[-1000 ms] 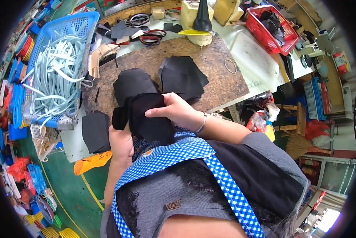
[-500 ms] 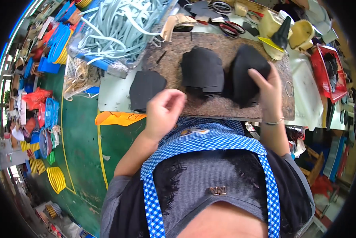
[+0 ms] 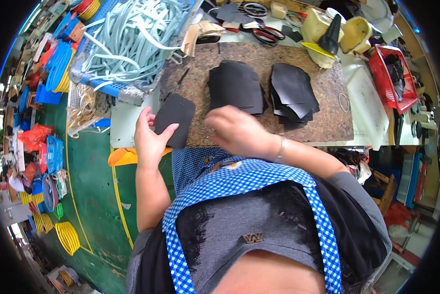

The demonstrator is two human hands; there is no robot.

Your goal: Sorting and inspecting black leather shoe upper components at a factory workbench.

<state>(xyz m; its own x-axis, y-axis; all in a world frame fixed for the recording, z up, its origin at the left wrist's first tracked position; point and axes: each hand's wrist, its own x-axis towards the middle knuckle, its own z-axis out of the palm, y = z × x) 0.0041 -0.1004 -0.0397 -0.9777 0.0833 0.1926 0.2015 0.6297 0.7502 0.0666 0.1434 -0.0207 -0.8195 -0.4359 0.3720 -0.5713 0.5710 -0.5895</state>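
My left hand (image 3: 151, 134) grips a black flat cut piece (image 3: 176, 117), thumb on top, at the left end of the speckled board (image 3: 323, 130). Whether it is one sheet or several I cannot tell. To its right, my right hand (image 3: 239, 132) reaches across near the board's front edge, apart from the piece. Its fingers are bent, and their tips are partly hidden and blurred. Just beyond this hand lies a stack of black pieces (image 3: 234, 87). Further right sits a second, more loosely fanned stack of black pieces (image 3: 292, 90).
A blue basket (image 3: 100, 81) piled with pale blue strips (image 3: 131, 44) stands at the back left. Red-handled scissors (image 3: 268, 35), a yellowish container (image 3: 318, 29) with a black-handled tool (image 3: 331, 36), and a red basket (image 3: 399, 100) line the back and right. A rubber band (image 3: 344, 102) lies on the board.
My right hand has let go of the right-hand black stack and swung left across the board. My left hand has taken hold of the left black piece and tilted it up.
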